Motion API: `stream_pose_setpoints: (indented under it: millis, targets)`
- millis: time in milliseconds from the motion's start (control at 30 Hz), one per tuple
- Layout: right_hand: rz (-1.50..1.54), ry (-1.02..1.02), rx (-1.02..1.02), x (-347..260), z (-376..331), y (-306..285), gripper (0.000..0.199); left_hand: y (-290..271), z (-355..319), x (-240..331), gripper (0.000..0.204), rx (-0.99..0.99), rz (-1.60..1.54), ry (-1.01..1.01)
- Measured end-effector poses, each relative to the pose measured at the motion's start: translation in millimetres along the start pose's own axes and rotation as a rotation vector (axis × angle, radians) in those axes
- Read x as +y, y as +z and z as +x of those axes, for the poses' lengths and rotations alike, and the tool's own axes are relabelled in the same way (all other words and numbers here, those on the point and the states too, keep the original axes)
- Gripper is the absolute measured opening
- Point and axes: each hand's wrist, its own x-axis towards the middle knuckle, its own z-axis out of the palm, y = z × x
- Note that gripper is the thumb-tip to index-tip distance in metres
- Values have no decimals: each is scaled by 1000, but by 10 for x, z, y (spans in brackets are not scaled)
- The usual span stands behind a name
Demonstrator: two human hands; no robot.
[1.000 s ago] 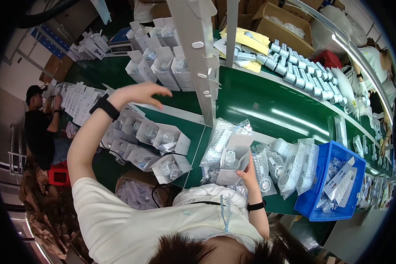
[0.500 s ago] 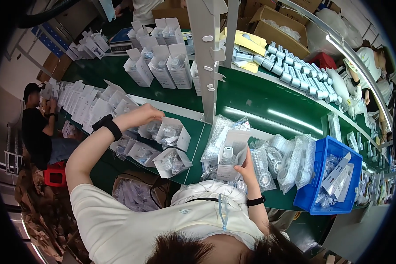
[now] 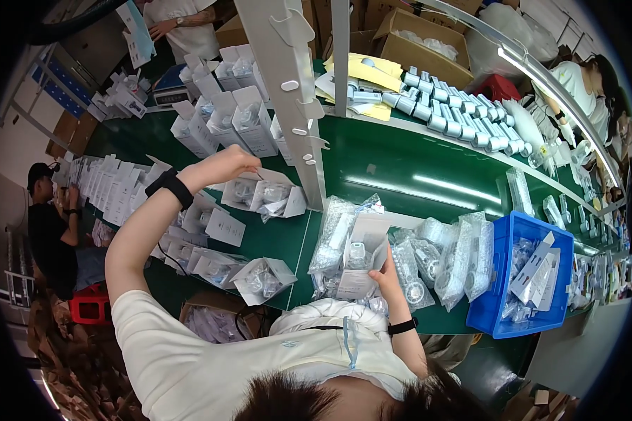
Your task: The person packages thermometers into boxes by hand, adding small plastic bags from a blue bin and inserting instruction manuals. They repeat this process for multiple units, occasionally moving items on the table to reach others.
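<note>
My left hand (image 3: 221, 165), with a black band on the wrist, reaches out over the green belt (image 3: 428, 175). Its fingers are bunched on the flap of an open white box (image 3: 260, 193) that holds bagged parts. My right hand (image 3: 387, 272) holds another open white box (image 3: 358, 261) upright near my chest, with a pale cylinder showing inside it. Clear bags of parts (image 3: 428, 256) lie around that box.
More open white boxes (image 3: 218, 231) crowd the belt's near left. A blue bin (image 3: 519, 281) of bagged items sits at the right. A white upright post (image 3: 291, 98) rises mid-belt. Grey cylinders (image 3: 456, 116) line the far side. Another person (image 3: 53, 231) sits at left.
My left hand came down from a high, open reach over the belt to the white box and closed its fingers. My right hand kept its box, shifting it slightly.
</note>
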Motion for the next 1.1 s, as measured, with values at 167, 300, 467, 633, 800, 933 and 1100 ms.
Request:
stream_pose_setpoints:
  millis: [167, 300, 467, 633, 800, 933, 1100]
  targets:
    - [37, 6, 28, 20, -4, -51, 108, -154, 366, -108, 7, -18, 58, 7]
    - [63, 22, 51, 65, 18, -78, 108, -134, 530, -280, 10, 89, 29, 59]
    - [123, 57, 95, 142, 42, -173, 107, -333, 796, -72, 21, 55, 180, -97]
    - [101, 37, 28, 38, 34, -104, 107, -241, 789, -816, 21, 148, 99, -111]
    - [127, 40, 56, 40, 31, -129, 107, -224, 1240, -1041, 17, 42, -193, -167]
    - [135, 56, 81, 51, 49, -157, 108, -275, 1550, -993, 15, -28, -399, -214]
    - [142, 72, 80, 34, 34, -141, 108, -217, 1925, -884, 14, -14, -203, -171]
